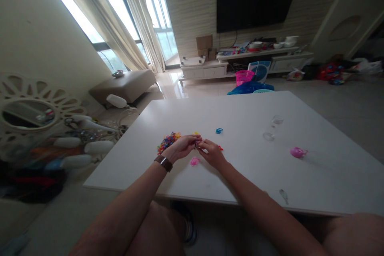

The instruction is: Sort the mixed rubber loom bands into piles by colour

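Note:
My left hand and my right hand meet fingertip to fingertip over the white table. Both are closed in a pinch, and whatever lies between the fingers is too small to name. Just left of my left hand, partly behind it, is a heap of small multicoloured pieces. A little pink cluster rests on the tabletop below the fingers. Something yellow shows beyond them, and a red bit peeks out beside my right hand. Farther off sits a small blue cluster.
To the right stand clear round containers, a pink rounded object and a small clear packet by the near edge. Beyond the table are a pink basket and a low cabinet. A lamp-like fixture lies at the left.

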Demonstrator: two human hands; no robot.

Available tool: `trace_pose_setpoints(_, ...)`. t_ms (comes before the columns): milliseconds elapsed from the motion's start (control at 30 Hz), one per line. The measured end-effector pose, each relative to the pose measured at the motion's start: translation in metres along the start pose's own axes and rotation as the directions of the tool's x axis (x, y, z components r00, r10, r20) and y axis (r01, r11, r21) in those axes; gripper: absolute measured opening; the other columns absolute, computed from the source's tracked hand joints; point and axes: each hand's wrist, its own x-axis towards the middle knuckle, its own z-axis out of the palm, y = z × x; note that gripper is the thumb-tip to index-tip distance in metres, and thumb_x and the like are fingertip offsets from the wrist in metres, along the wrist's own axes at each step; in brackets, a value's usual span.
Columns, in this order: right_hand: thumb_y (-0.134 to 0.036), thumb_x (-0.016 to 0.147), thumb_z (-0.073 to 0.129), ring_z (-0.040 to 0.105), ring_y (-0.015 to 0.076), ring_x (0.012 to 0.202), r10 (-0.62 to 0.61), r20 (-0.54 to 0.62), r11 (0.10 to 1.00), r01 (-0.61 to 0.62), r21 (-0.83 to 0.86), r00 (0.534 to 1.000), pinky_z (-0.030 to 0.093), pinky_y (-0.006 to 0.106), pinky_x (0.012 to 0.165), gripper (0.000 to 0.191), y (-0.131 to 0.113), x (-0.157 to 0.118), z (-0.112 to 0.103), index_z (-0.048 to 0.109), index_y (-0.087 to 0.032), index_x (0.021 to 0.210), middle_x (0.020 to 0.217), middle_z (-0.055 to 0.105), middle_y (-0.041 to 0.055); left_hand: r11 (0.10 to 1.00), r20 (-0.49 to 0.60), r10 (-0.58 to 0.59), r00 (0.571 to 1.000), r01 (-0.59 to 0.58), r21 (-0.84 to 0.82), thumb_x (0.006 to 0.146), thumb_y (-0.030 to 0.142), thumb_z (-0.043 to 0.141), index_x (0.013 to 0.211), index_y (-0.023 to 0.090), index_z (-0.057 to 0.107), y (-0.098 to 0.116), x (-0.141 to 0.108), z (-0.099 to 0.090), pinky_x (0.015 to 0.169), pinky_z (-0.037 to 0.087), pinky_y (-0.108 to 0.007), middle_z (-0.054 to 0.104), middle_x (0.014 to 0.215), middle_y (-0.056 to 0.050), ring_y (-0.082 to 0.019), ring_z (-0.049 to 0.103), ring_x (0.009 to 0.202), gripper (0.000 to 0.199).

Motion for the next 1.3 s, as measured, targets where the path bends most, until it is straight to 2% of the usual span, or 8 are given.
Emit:
trace_pose_setpoints(333,-0.019,0.094,0.055,0.062,0.0185,0.088,0.038,-0.027,0.999,-0.038,0.004,0.999,0.05,0.031,0.08,0.013,-0.003,0.0,-0.002,0.067,-0.024,0.092,0.09,0.065,0.0042,0.999,0.005,-0.012,1.0,0.012,-0.037,0.081,-0.006,0.051,0.088,0.004,0.067,0.002,0.002,0.001,0.074,0.055,-0.021,0.069,0.088,-0.016,-0.015,0.067,0.079,0.021)
trace_pose_setpoints(467,-0.02,0.094,0.055,0.061,0.0189,0.087,0.049,-0.119,0.999,-0.049,0.002,0.992,0.049,0.032,0.079,0.012,-0.004,0.002,-0.005,0.066,-0.023,0.094,0.089,0.063,0.0041,0.999,0.033,-0.011,0.999,0.012,-0.039,0.083,-0.007,0.051,0.088,0.004,0.067,0.002,0.001,0.0,0.075,0.056,-0.02,0.069,0.087,-0.015,-0.014,0.067,0.078,0.02)
trace_pose_setpoints(567,-0.019,0.094,0.054,0.058,0.0202,0.087,0.074,-0.166,0.992,-0.09,-0.091,0.983,0.048,0.033,0.079,0.011,-0.002,0.003,-0.008,0.065,-0.022,0.093,0.088,0.06,0.0046,0.996,-0.001,-0.031,1.0,0.03,-0.079,0.087,-0.002,0.051,0.089,0.004,0.066,0.007,-0.001,-0.003,0.08,0.058,-0.021,0.07,0.09,-0.017,-0.017,0.07,0.087,0.016)
trace_pose_setpoints(733,-0.012,0.088,0.06,0.054,0.0227,0.09,0.121,-0.011,0.936,-0.118,-0.331,0.993,0.045,0.036,0.081,0.01,0.005,0.009,-0.006,0.064,-0.021,0.085,0.089,0.059,0.0061,0.995,-0.15,0.03,0.988,-0.044,-0.093,0.082,-0.009,0.044,0.107,-0.001,0.062,0.017,-0.011,-0.011,0.089,0.059,-0.028,0.07,0.102,-0.022,-0.022,0.071,0.1,0.032)
trace_pose_setpoints(900,-0.01,0.085,0.063,0.052,0.0222,0.085,0.126,0.121,0.896,-0.06,-0.44,0.985,0.044,0.035,0.077,0.015,0.013,0.017,0.009,0.064,-0.021,0.075,0.087,0.06,0.0068,0.998,-0.186,0.052,0.981,-0.059,-0.033,0.082,-0.01,0.049,0.112,0.0,0.062,0.018,-0.016,-0.018,0.091,0.058,-0.024,0.07,0.107,-0.022,-0.021,0.071,0.101,0.034)
trace_pose_setpoints(1033,-0.009,0.084,0.064,0.054,0.0213,0.085,0.129,0.12,0.935,-0.081,-0.345,0.984,0.046,0.034,0.078,0.015,0.019,0.017,0.014,0.065,-0.021,0.075,0.086,0.06,0.0058,0.998,-0.178,0.06,0.982,-0.062,-0.003,0.083,-0.008,0.052,0.109,0.001,0.063,0.015,-0.014,-0.021,0.092,0.058,-0.024,0.071,0.105,-0.02,-0.02,0.072,0.099,0.03)
trace_pose_setpoints(1167,-0.01,0.084,0.063,0.056,0.0217,0.089,0.095,0.029,0.973,-0.087,-0.215,0.995,0.047,0.035,0.08,0.012,0.019,0.012,0.01,0.065,-0.022,0.084,0.088,0.06,0.0049,0.997,-0.157,0.067,0.985,-0.072,-0.028,0.086,-0.005,0.05,0.106,0.002,0.063,0.015,-0.012,-0.019,0.092,0.058,-0.028,0.072,0.097,-0.019,-0.02,0.072,0.094,0.025)
trace_pose_setpoints(1300,-0.014,0.087,0.062,0.057,0.0214,0.087,0.083,-0.04,0.987,-0.088,-0.134,0.996,0.047,0.035,0.079,0.01,0.015,0.009,0.006,0.064,-0.022,0.082,0.085,0.061,0.0042,0.998,-0.145,0.054,0.988,-0.058,-0.018,0.085,-0.005,0.047,0.099,0.003,0.065,0.014,-0.013,-0.013,0.09,0.058,-0.028,0.072,0.092,-0.017,-0.018,0.072,0.089,0.024)
